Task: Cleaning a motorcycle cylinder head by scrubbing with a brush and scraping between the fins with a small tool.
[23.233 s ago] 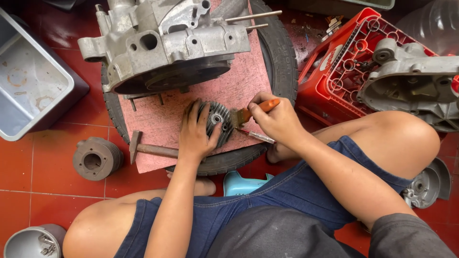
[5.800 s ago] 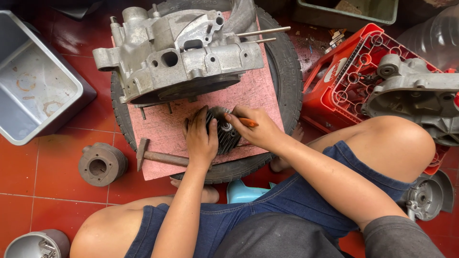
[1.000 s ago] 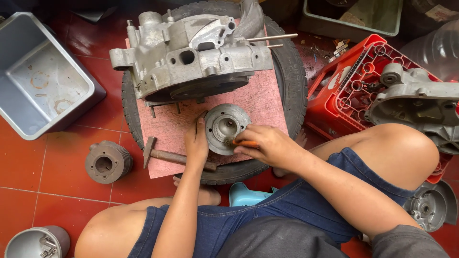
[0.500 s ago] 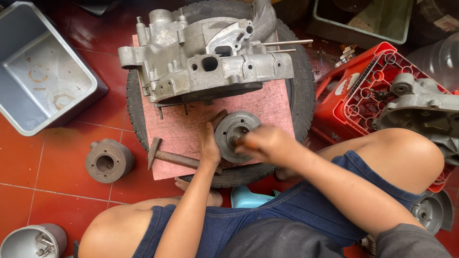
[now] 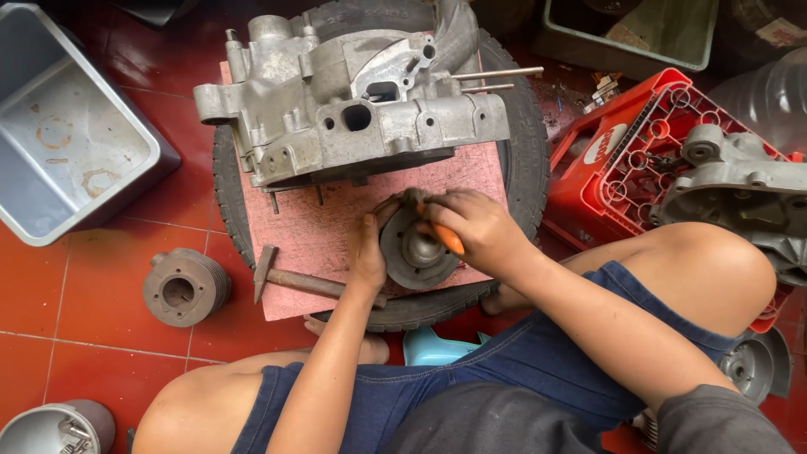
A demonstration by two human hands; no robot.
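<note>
- Currently, left hand (image 5: pixel 367 256) grips the left rim of a round metal hub (image 5: pixel 414 254), fingers curled on its edge, thumb at the top.
- Right hand (image 5: pixel 473 231) is closed around an orange-handled tool (image 5: pixel 448 238); only a short bit of orange handle shows under the fingers, tip is over the hub's centre. What kind of tool it is cannot be told.
- Hub lies flat on a pink mat (image 5: pixel 328 227), at the mat's near right part, open side up, with a raised boss in the middle.
- Mat sits on top of a black tyre (image 5: pixel 525 160) lying flat on the red tiled floor (image 5: pixel 76 294).
- Large grey engine case (image 5: pixel 336 118) stands on the far half of the mat, just beyond the hub; two thin studs stick out of it to the right.
- Hammer (image 5: pixel 290 277) lies on the mat's near left corner, head at left, handle running right toward the left wrist.
- Finned metal cylinder (image 5: pixel 185 287) rests on the floor left of the tyre, apart from it.
- Grey plastic tub (image 5: pixel 126 181) sits far left on the floor.
- Red crate (image 5: pixel 614 160) is right of the tyre, with a second grey casing (image 5: pixel 740 181) resting on it.
- Person sits on the floor in blue denim shorts, right knee raised beside the crate.
</note>
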